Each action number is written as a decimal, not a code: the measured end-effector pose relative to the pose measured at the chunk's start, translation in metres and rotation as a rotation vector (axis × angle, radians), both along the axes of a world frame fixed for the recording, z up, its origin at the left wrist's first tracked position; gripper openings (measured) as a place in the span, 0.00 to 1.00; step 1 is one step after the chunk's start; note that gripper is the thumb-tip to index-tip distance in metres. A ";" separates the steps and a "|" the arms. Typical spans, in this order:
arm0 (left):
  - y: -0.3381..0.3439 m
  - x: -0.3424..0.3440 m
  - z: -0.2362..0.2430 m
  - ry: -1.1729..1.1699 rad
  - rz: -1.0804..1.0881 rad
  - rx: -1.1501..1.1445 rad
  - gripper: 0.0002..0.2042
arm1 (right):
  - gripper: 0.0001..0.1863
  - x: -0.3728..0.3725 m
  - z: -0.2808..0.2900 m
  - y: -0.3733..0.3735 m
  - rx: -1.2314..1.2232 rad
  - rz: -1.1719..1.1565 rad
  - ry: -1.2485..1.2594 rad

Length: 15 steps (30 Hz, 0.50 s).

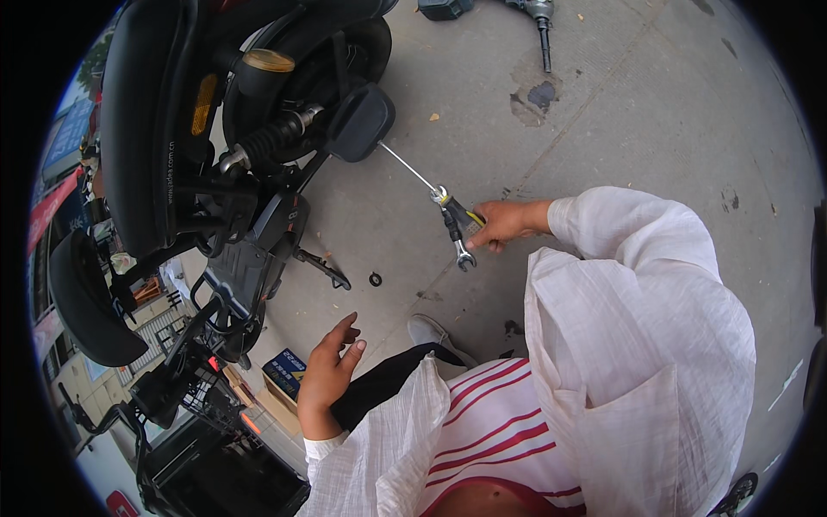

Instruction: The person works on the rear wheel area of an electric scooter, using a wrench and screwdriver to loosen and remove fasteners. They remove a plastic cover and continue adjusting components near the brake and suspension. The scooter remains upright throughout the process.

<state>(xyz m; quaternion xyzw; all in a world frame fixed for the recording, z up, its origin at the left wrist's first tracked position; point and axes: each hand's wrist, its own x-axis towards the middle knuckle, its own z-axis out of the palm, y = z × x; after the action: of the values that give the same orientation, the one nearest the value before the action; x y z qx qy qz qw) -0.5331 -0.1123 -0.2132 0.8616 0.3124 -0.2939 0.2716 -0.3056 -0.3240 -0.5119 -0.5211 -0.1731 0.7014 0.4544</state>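
My right hand (pixel 504 226) is closed round the grey-and-yellow handle of a screwdriver (pixel 409 166). Its long thin shaft points up and left toward the rear wheel (pixel 375 56) of an electric scooter (pixel 142 129). Against the handle runs an open-ended wrench (pixel 466 260) with a dark middle; whether my fingers grip it too, I cannot tell. Lower left, my left hand (pixel 332 362) hangs empty, its fingers apart, near the scooter's side. A black flat pad-shaped part (pixel 362 123) of the scooter is beside the shaft's tip.
A small black ring (pixel 376 279) lies on the concrete near the scooter's kickstand (pixel 323 268). Farther off lies a power tool (pixel 541 17) with a long socket bit, beside an oil stain. A blue box (pixel 284 372) and an open carton (pixel 277 405) stand at the lower left. My shoe (pixel 428 332) shows below.
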 end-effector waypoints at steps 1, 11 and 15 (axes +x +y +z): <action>0.000 0.001 0.000 -0.002 0.000 -0.003 0.25 | 0.20 -0.001 -0.005 0.000 0.009 -0.015 0.043; 0.001 0.000 -0.002 0.004 0.016 -0.010 0.25 | 0.20 0.000 0.006 -0.001 -0.019 -0.019 -0.014; 0.002 0.001 -0.004 0.006 0.009 -0.007 0.25 | 0.22 -0.001 -0.013 -0.001 0.024 -0.049 0.171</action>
<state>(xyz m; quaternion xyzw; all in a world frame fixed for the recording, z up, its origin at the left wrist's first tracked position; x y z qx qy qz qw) -0.5320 -0.1099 -0.2167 0.8583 0.3159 -0.2963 0.2751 -0.3071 -0.3248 -0.5252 -0.4578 -0.1293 0.7298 0.4910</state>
